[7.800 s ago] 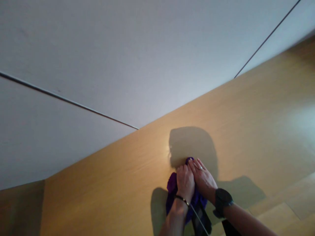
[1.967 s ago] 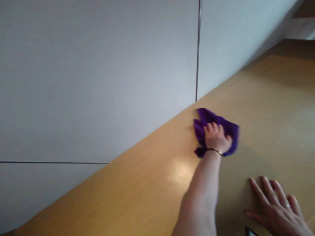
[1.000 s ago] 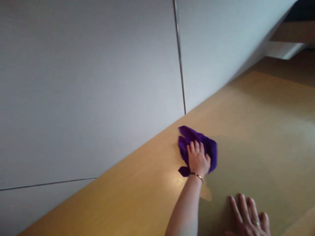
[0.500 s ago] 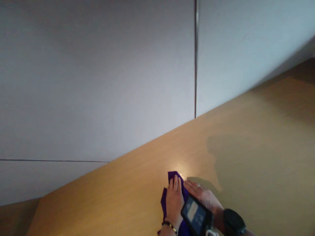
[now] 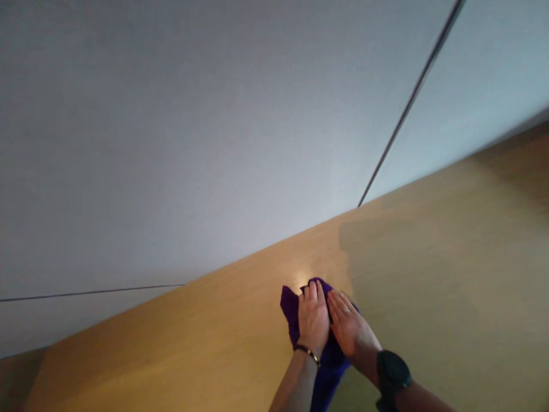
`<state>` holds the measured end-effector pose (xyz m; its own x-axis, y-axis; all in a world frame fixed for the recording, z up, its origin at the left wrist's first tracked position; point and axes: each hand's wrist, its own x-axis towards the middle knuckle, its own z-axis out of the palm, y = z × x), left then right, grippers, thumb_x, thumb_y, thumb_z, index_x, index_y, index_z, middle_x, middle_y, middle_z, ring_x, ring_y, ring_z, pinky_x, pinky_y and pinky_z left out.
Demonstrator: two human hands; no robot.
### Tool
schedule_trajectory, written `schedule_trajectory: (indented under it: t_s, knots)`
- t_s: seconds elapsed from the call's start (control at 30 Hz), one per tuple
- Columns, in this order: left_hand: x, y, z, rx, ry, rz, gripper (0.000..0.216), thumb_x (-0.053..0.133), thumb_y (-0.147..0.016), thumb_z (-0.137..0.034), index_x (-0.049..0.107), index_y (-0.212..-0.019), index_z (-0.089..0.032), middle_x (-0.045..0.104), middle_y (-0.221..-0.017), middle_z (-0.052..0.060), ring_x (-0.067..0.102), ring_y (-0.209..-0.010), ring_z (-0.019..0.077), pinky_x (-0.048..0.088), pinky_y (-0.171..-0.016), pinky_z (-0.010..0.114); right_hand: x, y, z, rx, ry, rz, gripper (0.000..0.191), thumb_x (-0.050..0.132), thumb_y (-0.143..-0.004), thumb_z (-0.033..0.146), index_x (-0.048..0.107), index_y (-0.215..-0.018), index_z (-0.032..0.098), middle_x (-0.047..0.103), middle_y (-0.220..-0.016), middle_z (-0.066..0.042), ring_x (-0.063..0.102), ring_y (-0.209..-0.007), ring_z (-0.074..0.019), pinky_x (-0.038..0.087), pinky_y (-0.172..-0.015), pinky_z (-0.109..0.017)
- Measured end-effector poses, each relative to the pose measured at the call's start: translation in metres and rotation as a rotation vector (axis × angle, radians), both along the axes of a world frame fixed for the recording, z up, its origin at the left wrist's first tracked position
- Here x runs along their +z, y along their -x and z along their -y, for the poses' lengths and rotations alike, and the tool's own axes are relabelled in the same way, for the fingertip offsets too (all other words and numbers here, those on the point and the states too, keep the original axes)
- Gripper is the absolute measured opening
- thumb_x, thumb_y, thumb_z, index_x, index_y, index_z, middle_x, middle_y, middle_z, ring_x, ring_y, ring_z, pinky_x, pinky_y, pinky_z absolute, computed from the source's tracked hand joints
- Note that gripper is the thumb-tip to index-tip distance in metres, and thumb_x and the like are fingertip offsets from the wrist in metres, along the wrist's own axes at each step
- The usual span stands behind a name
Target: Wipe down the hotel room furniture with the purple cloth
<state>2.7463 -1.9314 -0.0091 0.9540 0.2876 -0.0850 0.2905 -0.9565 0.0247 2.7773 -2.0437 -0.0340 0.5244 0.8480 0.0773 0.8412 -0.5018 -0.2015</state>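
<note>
A bunched purple cloth lies on the wooden tabletop, low in the head view. Over its upper part is my left hand, with fingers bent down onto the fabric and a dark beaded bracelet at the wrist. My right hand presses on the cloth's right side, its fingers straight and close together, lying flat. The two hands nearly touch. Much of the cloth is hidden beneath them, and its loose end trails towards me between my forearms.
A light grey panelled wall rises along the far edge of the wooden tabletop. A dark seam divides the panels. The table's left end shows at lower left. A dark watch is on my right wrist, and shadow covers the table's right side.
Both hands and the cloth have shifted slightly up and right in view; the cloth is more bunched. The camera has tilted. A dark device with a screen near my wrists has left the view.
</note>
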Motion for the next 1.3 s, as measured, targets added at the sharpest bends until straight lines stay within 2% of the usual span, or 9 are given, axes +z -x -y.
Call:
schedule_trajectory:
  t_s: [0.17,0.3,0.53,0.67,0.8,0.9,1.1,1.2,1.3]
  knots:
    - [0.000,-0.014,-0.013,0.012,0.012,-0.017,0.041,0.036,-0.093,-0.007,0.049,-0.132,-0.005,0.056,-0.124,0.017,0.053,-0.113,0.0243,0.047,-0.097,0.040,-0.004,-0.004,-0.004,0.007,0.007,0.019,0.049,0.040,-0.084,0.007,0.053,-0.129,-0.007,0.043,-0.140,-0.024,0.039,-0.133,-0.0319,0.035,-0.115,-0.049]
    - [0.001,-0.013,-0.014,-0.028,0.026,-0.061,0.043,0.036,-0.092,-0.005,0.048,-0.133,-0.006,0.055,-0.127,0.015,0.052,-0.115,0.0227,0.047,-0.099,0.037,-0.008,0.001,-0.002,0.041,-0.030,0.021,0.047,0.043,-0.083,0.009,0.057,-0.125,-0.006,0.046,-0.137,-0.024,0.044,-0.129,-0.0317,0.042,-0.110,-0.047]
    - [0.008,-0.025,-0.019,-0.058,0.076,-0.082,0.040,0.036,-0.094,-0.009,0.050,-0.131,-0.006,0.057,-0.123,0.014,0.053,-0.113,0.0245,0.047,-0.098,0.038,-0.025,-0.002,-0.002,0.016,-0.034,0.020,0.050,0.042,-0.081,0.007,0.055,-0.128,-0.005,0.046,-0.138,-0.023,0.040,-0.132,-0.0317,0.039,-0.111,-0.051]
    - [0.002,-0.013,-0.018,-0.079,0.087,-0.079,0.043,0.033,-0.094,-0.007,0.048,-0.134,-0.009,0.056,-0.127,0.014,0.053,-0.115,0.0220,0.046,-0.100,0.034,-0.014,0.002,0.001,0.052,-0.023,0.016,0.051,0.039,-0.075,0.001,0.060,-0.121,-0.003,0.055,-0.130,-0.021,0.051,-0.124,-0.0276,0.046,-0.106,-0.044]
    - [0.010,-0.070,-0.032,-0.110,0.054,-0.016,0.035,0.033,-0.095,-0.009,0.055,-0.122,-0.010,0.058,-0.118,0.012,0.053,-0.109,0.0220,0.047,-0.096,0.035,0.005,-0.044,-0.018,-0.018,-0.023,-0.005,0.050,0.052,-0.083,0.017,0.055,-0.126,-0.008,0.048,-0.135,-0.026,0.042,-0.131,-0.0351,0.034,-0.114,-0.049]
    - [0.018,-0.098,-0.039,-0.102,0.054,0.021,0.035,0.031,-0.096,-0.011,0.056,-0.120,-0.009,0.057,-0.116,0.012,0.053,-0.108,0.0221,0.048,-0.094,0.035,0.013,-0.067,-0.023,-0.071,-0.008,-0.026,0.052,0.055,-0.086,0.021,0.051,-0.131,-0.006,0.046,-0.138,-0.024,0.039,-0.133,-0.0332,0.027,-0.118,-0.048]
    - [0.008,-0.045,-0.023,-0.190,0.014,0.042,0.037,0.036,-0.093,-0.007,0.053,-0.126,-0.007,0.057,-0.118,0.013,0.054,-0.107,0.0225,0.049,-0.093,0.037,0.013,-0.027,-0.004,-0.024,0.034,-0.086,0.053,0.064,-0.082,0.023,0.056,-0.126,-0.005,0.048,-0.136,-0.024,0.043,-0.130,-0.0327,0.036,-0.114,-0.046]
    - [0.008,-0.079,-0.028,-0.141,0.038,0.042,0.034,0.034,-0.095,-0.010,0.057,-0.119,-0.009,0.059,-0.113,0.011,0.054,-0.104,0.0223,0.049,-0.091,0.036,0.020,-0.053,-0.015,-0.032,0.058,-0.106,0.068,0.071,-0.076,0.028,0.051,-0.132,-0.004,0.043,-0.141,-0.024,0.037,-0.134,-0.0345,0.028,-0.118,-0.048]
    - [0.016,-0.113,-0.040,-0.107,0.070,0.071,0.037,0.030,-0.096,-0.011,0.057,-0.121,-0.010,0.059,-0.119,0.012,0.054,-0.109,0.0223,0.048,-0.093,0.035,0.030,-0.077,-0.026,-0.098,0.100,-0.128,0.069,0.066,-0.081,0.025,0.043,-0.138,-0.005,0.036,-0.145,-0.024,0.030,-0.138,-0.0345,0.021,-0.120,-0.050]
